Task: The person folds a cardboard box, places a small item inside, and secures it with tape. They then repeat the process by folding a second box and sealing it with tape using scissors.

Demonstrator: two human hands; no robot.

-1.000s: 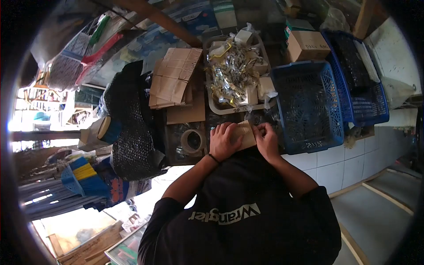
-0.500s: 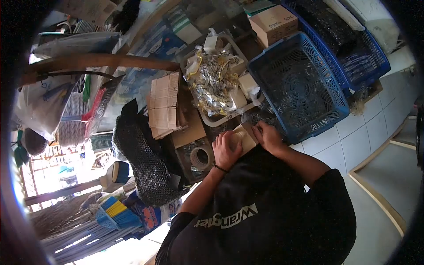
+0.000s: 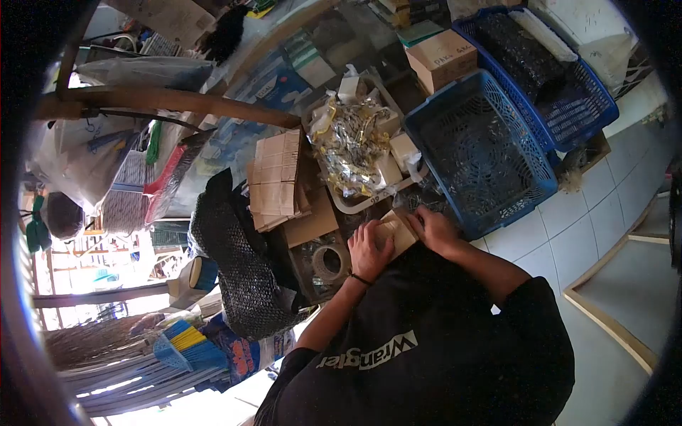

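Note:
A small cardboard box [image 3: 398, 237] sits close against the front of the black shirt. My left hand [image 3: 369, 252] lies over its left side, fingers curled onto the top face. My right hand [image 3: 435, 231] grips the box's right edge, fingertips bent at the far corner. Beyond the box, a pale tray [image 3: 353, 206] holds a heap of clear plastic packets with yellow and silver parts, with small boxes among them. A roll of tape [image 3: 330, 262] stands just left of my left hand.
Flat cardboard pieces [image 3: 275, 181] are stacked left of the tray. Black bubble wrap [image 3: 238, 263] hangs at the left edge. A blue basket [image 3: 547, 186] stands at the right, beside another blue basket [image 3: 607, 113]. A labelled carton [image 3: 444, 60] sits behind.
The view has shifted slightly, so the surroundings sit lower. A brown flap that stood up by my right fingers now lies flatter against the box. Both hands stay on it.

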